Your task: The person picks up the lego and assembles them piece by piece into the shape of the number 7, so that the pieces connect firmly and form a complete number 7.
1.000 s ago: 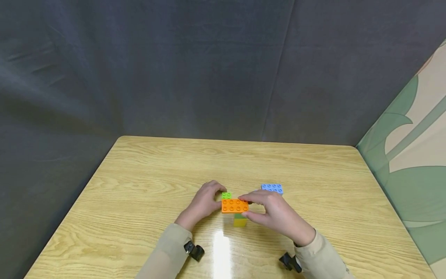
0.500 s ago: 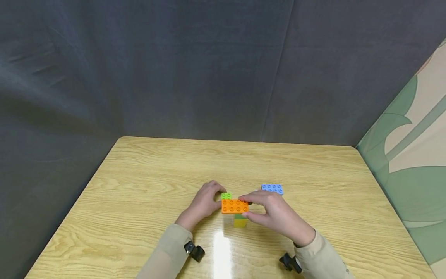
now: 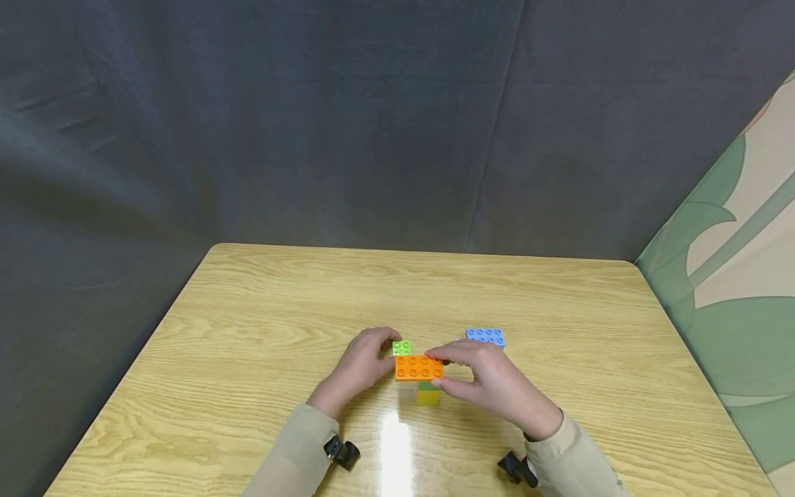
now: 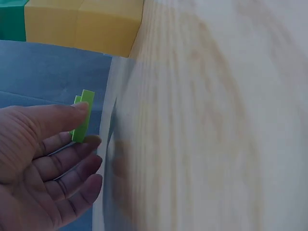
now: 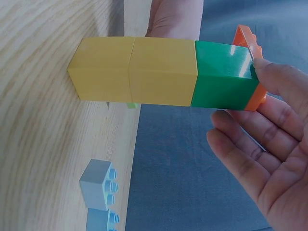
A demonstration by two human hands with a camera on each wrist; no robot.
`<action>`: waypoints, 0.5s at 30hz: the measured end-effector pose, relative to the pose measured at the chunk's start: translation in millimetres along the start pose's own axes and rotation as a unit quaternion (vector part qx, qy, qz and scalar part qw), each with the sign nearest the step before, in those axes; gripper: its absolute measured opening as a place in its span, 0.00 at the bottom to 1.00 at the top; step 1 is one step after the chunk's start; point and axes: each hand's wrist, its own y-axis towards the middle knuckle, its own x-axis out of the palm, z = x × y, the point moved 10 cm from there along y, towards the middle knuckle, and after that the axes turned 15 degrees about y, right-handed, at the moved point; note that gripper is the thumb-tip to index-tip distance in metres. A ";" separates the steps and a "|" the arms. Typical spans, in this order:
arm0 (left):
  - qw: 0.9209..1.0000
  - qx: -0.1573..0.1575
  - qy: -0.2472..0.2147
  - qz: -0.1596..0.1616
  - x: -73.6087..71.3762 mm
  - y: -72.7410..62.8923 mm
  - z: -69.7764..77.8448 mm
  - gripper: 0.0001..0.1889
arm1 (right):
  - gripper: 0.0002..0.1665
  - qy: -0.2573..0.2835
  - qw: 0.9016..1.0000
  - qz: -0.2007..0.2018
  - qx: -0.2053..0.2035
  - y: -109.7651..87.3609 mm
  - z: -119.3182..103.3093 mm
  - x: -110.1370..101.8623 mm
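A tower of two yellow blocks (image 5: 132,70) and a green block (image 5: 224,74) stands upright on the table, with a thin orange brick (image 3: 419,368) on top. My right hand (image 3: 493,378) pinches the right end of that orange brick between thumb and fingers. To the left of the tower, my left hand (image 3: 365,360) pinches a small lime-green brick (image 4: 83,115) between thumb and index finger, other fingers loosely curled. The lime-green brick (image 3: 401,348) is held just beyond the orange brick's left end. In the head view, the orange brick hides most of the tower.
A blue brick (image 3: 485,336) lies on the wooden table (image 3: 279,290) behind my right hand. Another light blue brick (image 5: 99,220) sits close to it in the right wrist view. A dark curtain (image 3: 373,124) hangs behind the table's far edge.
My left hand has shifted slightly left with the lime-green brick, and its wrist has drawn back a little. My right hand and the orange brick stay in place.
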 end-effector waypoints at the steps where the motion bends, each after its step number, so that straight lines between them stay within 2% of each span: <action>1: 1.000 0.002 -0.002 0.002 -1.2 -0.9 0.2 0.16 | 0.20 0.000 1.000 0.000 0.000 0.0 0.0 0.2; 15: 0.999 0.040 -0.034 0.011 -24.2 -16.4 11.4 0.17 | 0.20 0.001 1.000 0.000 0.002 1.9 1.2 1.7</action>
